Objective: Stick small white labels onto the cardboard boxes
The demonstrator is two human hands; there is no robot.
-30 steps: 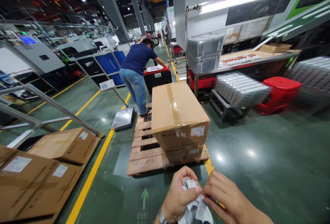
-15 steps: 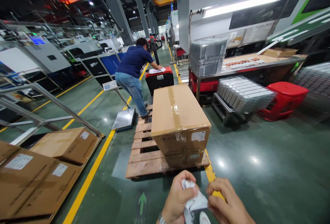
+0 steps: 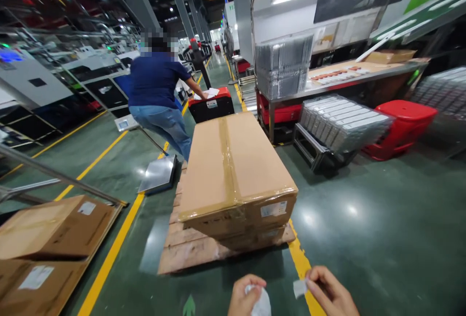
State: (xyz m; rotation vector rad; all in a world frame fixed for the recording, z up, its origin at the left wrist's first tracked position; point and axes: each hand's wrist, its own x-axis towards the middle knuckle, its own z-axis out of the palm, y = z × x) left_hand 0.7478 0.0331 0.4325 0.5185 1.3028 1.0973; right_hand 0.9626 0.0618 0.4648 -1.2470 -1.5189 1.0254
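1. A crumpled white sheet (image 3: pixel 260 303) sits at the bottom edge of the view, bunched in the left hand (image 3: pixel 245 296). The fingers close around it, apparently to keep the loose material gathered.
2. A small white slip (image 3: pixel 299 288) is clamped between thumb and fingers of the right hand (image 3: pixel 330 292), a pinch that suits something so small. The two hands are apart, with a gap between them.
3. Beside the right hand runs a yellow floor line (image 3: pixel 300 263).
4. Ahead, a taped carton (image 3: pixel 233 175) lies on a wooden pallet (image 3: pixel 189 253), probably raised there for moving by truck.
5. Past the pallet's far end, a co-worker (image 3: pixel 155 85) reaches a hand to a red pallet truck (image 3: pixel 211 105), near a floor scale (image 3: pixel 158 174).
6. Right of the pallet, stacked trays (image 3: pixel 344 124) rest on a low cart (image 3: pixel 309 153), beside a red stool (image 3: pixel 400 129).
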